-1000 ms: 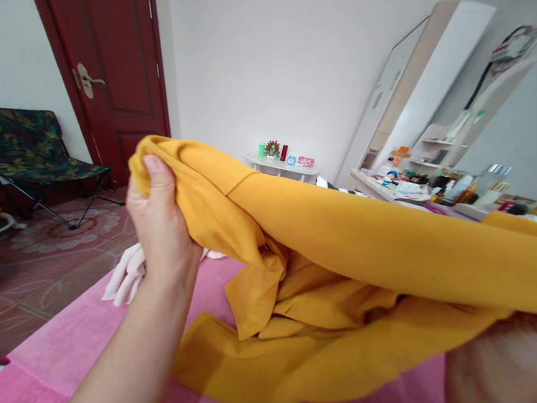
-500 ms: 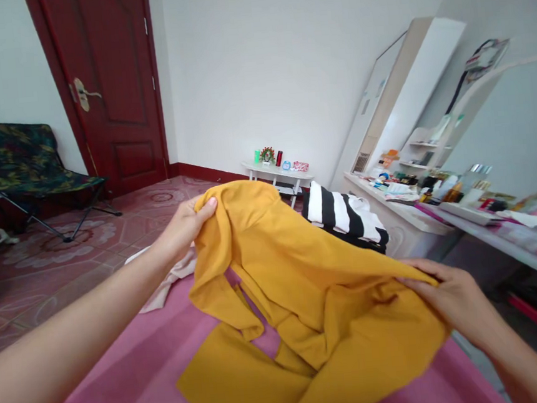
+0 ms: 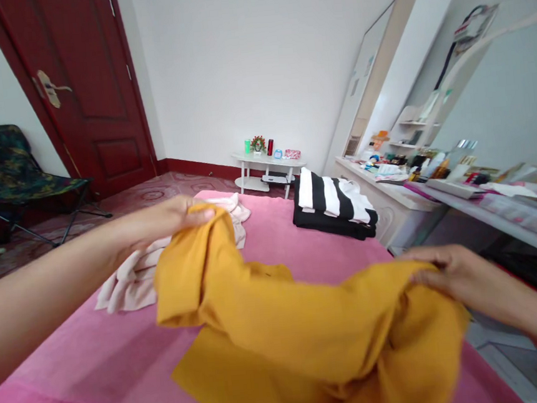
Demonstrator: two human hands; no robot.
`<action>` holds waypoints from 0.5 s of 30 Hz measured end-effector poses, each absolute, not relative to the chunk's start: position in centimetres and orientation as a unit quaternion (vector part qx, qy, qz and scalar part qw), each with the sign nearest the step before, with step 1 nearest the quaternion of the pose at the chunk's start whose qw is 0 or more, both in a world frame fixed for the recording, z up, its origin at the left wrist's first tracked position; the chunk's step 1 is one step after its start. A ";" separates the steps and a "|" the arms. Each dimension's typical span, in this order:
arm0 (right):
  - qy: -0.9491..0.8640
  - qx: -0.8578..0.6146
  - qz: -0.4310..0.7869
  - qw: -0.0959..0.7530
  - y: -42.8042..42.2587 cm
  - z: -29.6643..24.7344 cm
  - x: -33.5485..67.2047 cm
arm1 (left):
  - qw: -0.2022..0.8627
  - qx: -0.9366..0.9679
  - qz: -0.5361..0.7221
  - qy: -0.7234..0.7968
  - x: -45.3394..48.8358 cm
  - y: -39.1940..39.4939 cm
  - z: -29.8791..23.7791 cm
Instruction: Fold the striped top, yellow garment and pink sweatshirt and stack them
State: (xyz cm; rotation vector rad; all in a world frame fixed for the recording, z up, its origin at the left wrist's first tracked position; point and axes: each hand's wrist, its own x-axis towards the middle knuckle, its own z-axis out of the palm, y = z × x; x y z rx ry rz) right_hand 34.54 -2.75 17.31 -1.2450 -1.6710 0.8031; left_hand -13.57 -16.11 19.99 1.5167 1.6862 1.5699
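A mustard-yellow garment (image 3: 303, 336) hangs between my two hands above a pink bed cover (image 3: 77, 375). My left hand (image 3: 166, 218) pinches one upper corner of the cloth at the left. At the right, my right hand (image 3: 449, 276) grips the other end, fingers closed on the fabric. The lower part of the garment lies rumpled on the bed. A pale pink garment (image 3: 134, 279) lies bunched on the bed just behind my left hand.
A folded black-and-white striped top on a black garment (image 3: 332, 205) sits at the bed's far right. Beyond stand a small white table (image 3: 268, 164), a dark red door (image 3: 75, 87), a folding chair (image 3: 7, 174), and a cluttered dressing table (image 3: 417, 179) at right.
Both hands have lowered the yellow garment toward the bed and spread it sideways. My view has tilted down, so more of the bed and the pale pink garment show.
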 end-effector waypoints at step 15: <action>-0.959 -0.225 0.166 0.050 -14.9 2.1 22.7 | 0.042 0.823 0.182 0.536 -5.6 -18.6 7.0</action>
